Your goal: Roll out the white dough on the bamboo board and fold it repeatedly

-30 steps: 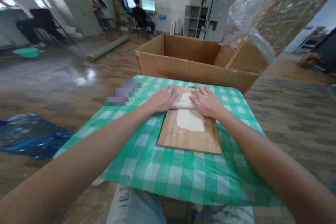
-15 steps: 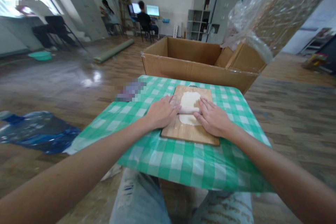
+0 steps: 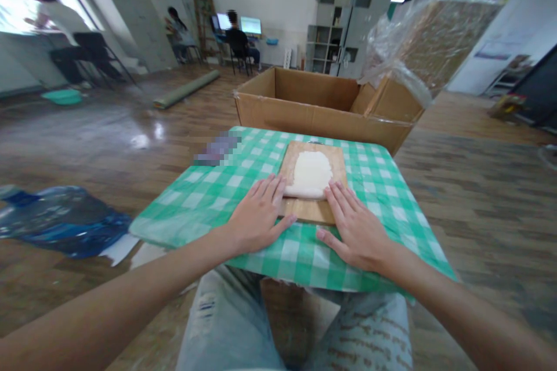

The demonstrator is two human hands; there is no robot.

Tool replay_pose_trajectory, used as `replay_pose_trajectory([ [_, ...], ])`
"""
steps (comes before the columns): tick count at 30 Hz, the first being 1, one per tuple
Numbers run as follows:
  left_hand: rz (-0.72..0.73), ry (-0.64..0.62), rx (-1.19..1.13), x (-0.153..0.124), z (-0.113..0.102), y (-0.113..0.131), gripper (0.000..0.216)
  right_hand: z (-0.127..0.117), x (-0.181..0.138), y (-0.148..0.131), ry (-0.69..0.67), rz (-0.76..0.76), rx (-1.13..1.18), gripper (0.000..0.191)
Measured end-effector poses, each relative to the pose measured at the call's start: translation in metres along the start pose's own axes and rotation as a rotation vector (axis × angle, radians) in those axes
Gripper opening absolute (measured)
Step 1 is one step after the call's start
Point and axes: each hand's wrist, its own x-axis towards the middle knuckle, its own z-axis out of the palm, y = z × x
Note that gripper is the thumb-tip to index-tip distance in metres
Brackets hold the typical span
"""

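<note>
A flat sheet of white dough [image 3: 312, 169] lies on a wooden cutting board [image 3: 307, 211]. Across the dough's near edge is a pale, floured rolling pin [image 3: 305, 192]. My left hand [image 3: 260, 214] is open, with its straight fingers lying flat over the pin's left end. On the right end rest the outstretched fingers of my right hand [image 3: 354, 223], also open. Both thumbs point inward, away from the pin, near the board's front edge. The pin's two ends are hidden under my fingers.
A green checked cloth [image 3: 183, 214] covers the small table. Behind it stands a large cardboard box [image 3: 313, 113] with plastic-wrapped material [image 3: 448, 40]. A big blue water bottle [image 3: 65, 220] lies on the floor at left. Several people sit farther back.
Both hands have rolled the pin toward me, from the middle of the dough to its near edge. My thumbs have swung away from it. The view has shifted slightly.
</note>
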Motion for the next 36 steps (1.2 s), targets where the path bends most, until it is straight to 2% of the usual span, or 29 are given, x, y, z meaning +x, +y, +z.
replay_pose_trajectory([
  [3, -0.013, -0.025, -0.005, 0.004, -0.002, 0.0, 0.087, -0.001, 0.005, 0.004, -0.019, 0.008, -0.004, 0.097],
  [6, -0.013, -0.033, -0.008, 0.023, -0.003, -0.007, 0.084, -0.001, 0.026, 0.016, -0.038, 0.037, 0.01, 0.097],
  [11, -0.047, -0.051, -0.028, 0.076, 0.005, -0.03, 0.08, 0.006, 0.077, 0.05, -0.123, 0.099, 0.091, 0.096],
  [15, -0.129, -0.081, -0.076, 0.124, 0.021, -0.053, 0.085, 0.024, 0.12, 0.089, -0.162, 0.106, 0.109, 0.086],
  [19, -0.222, -0.129, -0.121, 0.166, 0.034, -0.073, 0.095, 0.041, 0.155, 0.121, -0.141, -0.037, 0.031, 0.073],
  [21, -0.223, -0.141, -0.121, 0.178, 0.038, -0.079, 0.097, 0.045, 0.162, 0.128, -0.109, -0.027, 0.033, 0.073],
  [24, -0.184, -0.116, -0.095, 0.178, 0.04, -0.08, 0.101, 0.046, 0.159, 0.126, -0.063, 0.033, 0.055, 0.078],
  [27, -0.136, -0.068, -0.046, 0.165, 0.04, -0.075, 0.099, 0.042, 0.143, 0.114, -0.036, 0.036, 0.045, 0.079],
  [31, -0.089, -0.051, -0.014, 0.144, 0.03, -0.062, 0.09, 0.031, 0.114, 0.089, -0.036, 0.055, 0.043, 0.078],
  [36, -0.083, -0.058, -0.015, 0.118, 0.016, -0.05, 0.088, 0.019, 0.078, 0.049, -0.075, 0.202, 0.086, 0.088],
])
